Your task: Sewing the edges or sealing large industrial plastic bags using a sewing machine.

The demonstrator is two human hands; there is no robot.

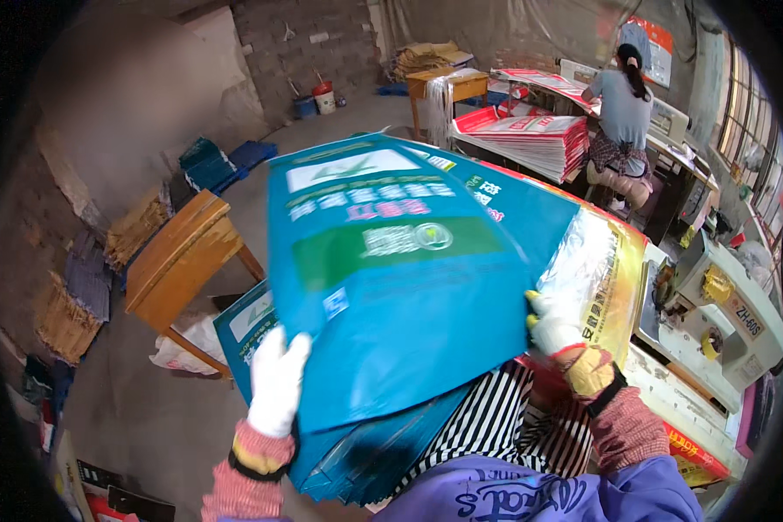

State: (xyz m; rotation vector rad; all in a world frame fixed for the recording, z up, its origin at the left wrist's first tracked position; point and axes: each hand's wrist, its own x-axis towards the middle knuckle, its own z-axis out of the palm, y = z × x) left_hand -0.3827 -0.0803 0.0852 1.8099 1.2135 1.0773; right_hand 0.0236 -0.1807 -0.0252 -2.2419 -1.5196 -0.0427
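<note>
A large blue printed sack point(400, 339) with a green band and a white panel spreads flat in front of me, its near part above my lap. My left hand point(277, 378), in a white glove, grips its lower left edge. At the right edge my right hand point(555, 329), in a white glove with yellow fingertips, is closed on the sack; part of its fingers is hidden. More blue sacks point(348, 461) hang in folds beneath. Behind the held sack lie another blue sack point(531, 217) and a yellow printed sack point(613, 278).
A sewing machine point(722, 300) stands close on my right. At the far right a person point(622, 113) sits at another machine beside a stack of red-and-white sacks point(531, 139). A wooden stool point(187, 270) is on the left, with bundled sacks point(74, 317) along the wall.
</note>
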